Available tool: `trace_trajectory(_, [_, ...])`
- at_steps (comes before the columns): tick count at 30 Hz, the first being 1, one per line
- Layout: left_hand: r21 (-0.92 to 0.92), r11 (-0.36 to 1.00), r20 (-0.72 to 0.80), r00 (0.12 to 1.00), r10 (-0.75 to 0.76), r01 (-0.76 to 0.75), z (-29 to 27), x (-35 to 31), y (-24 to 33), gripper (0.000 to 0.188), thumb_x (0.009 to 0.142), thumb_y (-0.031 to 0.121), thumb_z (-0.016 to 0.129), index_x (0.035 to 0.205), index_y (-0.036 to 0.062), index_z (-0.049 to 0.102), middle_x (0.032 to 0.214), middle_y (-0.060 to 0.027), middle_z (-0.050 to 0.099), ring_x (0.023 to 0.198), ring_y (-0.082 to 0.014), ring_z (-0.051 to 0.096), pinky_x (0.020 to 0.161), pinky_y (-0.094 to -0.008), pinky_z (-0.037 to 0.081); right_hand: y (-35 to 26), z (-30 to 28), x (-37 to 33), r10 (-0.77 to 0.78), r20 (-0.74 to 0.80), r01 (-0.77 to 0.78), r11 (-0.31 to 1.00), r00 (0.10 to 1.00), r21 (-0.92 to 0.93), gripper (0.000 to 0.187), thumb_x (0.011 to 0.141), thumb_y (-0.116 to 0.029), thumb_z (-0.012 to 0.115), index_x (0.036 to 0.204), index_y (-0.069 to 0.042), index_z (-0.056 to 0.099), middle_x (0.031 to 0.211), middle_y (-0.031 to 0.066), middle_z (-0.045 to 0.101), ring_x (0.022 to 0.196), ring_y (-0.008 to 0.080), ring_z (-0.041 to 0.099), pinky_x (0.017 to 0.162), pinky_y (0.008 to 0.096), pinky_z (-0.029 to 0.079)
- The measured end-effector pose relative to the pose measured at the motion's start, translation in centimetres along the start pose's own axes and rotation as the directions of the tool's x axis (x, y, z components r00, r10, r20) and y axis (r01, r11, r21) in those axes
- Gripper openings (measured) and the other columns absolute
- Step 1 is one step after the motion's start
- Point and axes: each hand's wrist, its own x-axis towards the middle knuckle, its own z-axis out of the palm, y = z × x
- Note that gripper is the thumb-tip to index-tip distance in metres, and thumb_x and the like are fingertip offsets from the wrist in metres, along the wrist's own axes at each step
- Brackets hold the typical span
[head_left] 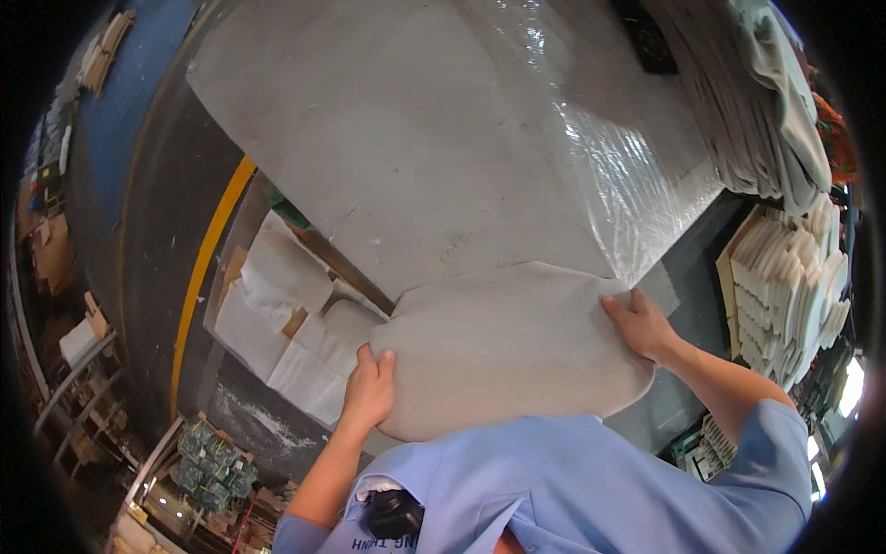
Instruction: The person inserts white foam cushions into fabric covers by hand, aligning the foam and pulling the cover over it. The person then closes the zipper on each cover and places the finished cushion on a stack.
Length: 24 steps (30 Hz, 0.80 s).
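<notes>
A light grey-beige padded panel (pixel 517 346) with rounded corners spans the space in front of my chest. My left hand (pixel 371 386) is closed on its left edge, thumb on top. At the opposite edge, my right hand (pixel 639 323) grips the panel near its upper right corner, with the fingers partly hidden beneath. The panel's far edge meets the big grey sheet-covered work surface (pixel 397 157). Clear plastic film (pixel 609 157) lies over that surface's right part, its corner reaching close to my right hand.
At the far right hang folded grey cloths (pixel 748 111), above stacked cream foam pieces (pixel 794 286). Left of the panel, white pieces (pixel 277 295) lie low beside the work surface. A yellow line (pixel 210 249) marks the floor. Bagged green parts (pixel 212 466) stand lower left.
</notes>
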Motion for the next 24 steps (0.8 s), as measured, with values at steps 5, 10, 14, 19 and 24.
trace_trajectory(5, [0.001, 1.0, 0.037, 0.999, -0.023, 0.023, 0.0, 2.8, -0.3, 0.062, 0.112, 0.043, 0.045, 0.137, -0.0147, 0.047, 0.125, -0.0458, 0.062, 0.123, -0.0586, 0.059, 0.104, -0.0568, 0.047, 0.4, 0.2, 1.8, -0.005, 0.018, 0.004, 0.999, 1.0, 0.05, 0.071, 0.105, -0.051, 0.061, 0.135, 0.013, 0.06, 0.124, 0.0295, 0.072, 0.117, 0.036, 0.071, 0.102, 0.0438, 0.053])
trace_trajectory(10, [0.003, 0.998, 0.048, 0.997, -0.063, 0.063, -0.1, 4.7, -0.2, 0.065, 0.112, 0.045, 0.044, 0.132, -0.016, 0.054, 0.126, -0.0431, 0.063, 0.125, -0.057, 0.059, 0.105, -0.0543, 0.047, 0.2, 0.2, 3.1, 0.028, 0.08, -0.039, 0.99, 0.996, 0.138, 0.069, 0.103, -0.052, 0.062, 0.127, 0.014, 0.066, 0.116, 0.0265, 0.075, 0.106, 0.0323, 0.075, 0.093, 0.0444, 0.057])
trace_trajectory(14, [-0.132, 0.99, 0.042, 0.998, -0.038, 0.043, 0.6, 6.4, -2.3, 0.065, 0.112, 0.044, 0.044, 0.134, -0.016, 0.056, 0.132, -0.0385, 0.064, 0.128, -0.0497, 0.06, 0.107, -0.0487, 0.047, 1.0, 0.8, 4.5, 0.012, 0.095, -0.031, 0.98, 0.995, 0.195, 0.069, 0.101, -0.053, 0.065, 0.117, 0.014, 0.072, 0.11, 0.0257, 0.076, 0.102, 0.0317, 0.076, 0.091, 0.0447, 0.058])
trace_trajectory(19, [-0.275, 0.95, 0.135, 0.985, -0.111, 0.145, 0.3, 6.1, -0.1, 0.062, 0.114, 0.042, 0.044, 0.14, -0.0126, 0.057, 0.137, -0.0273, 0.065, 0.126, -0.0334, 0.063, 0.107, -0.0422, 0.048, 1.2, 0.8, 5.7, 0.041, 0.062, -0.045, 0.997, 0.997, 0.058, 0.075, 0.097, -0.059, 0.067, 0.109, 0.015, 0.075, 0.107, 0.0272, 0.076, 0.101, 0.0353, 0.075, 0.09, 0.045, 0.058])
trace_trajectory(24, [-0.333, 0.932, 0.102, 0.988, -0.115, 0.142, 0.8, 7.4, -0.7, 0.062, 0.114, 0.042, 0.044, 0.144, -0.0111, 0.056, 0.142, -0.0229, 0.064, 0.128, -0.0319, 0.062, 0.11, -0.0413, 0.048, 2.0, 0.5, 5.8, -0.042, 0.114, 0.024, 0.988, 0.993, 0.155, 0.076, 0.097, -0.061, 0.067, 0.12, 0.011, 0.074, 0.125, 0.0274, 0.072, 0.114, 0.0353, 0.072, 0.097, 0.0443, 0.055])
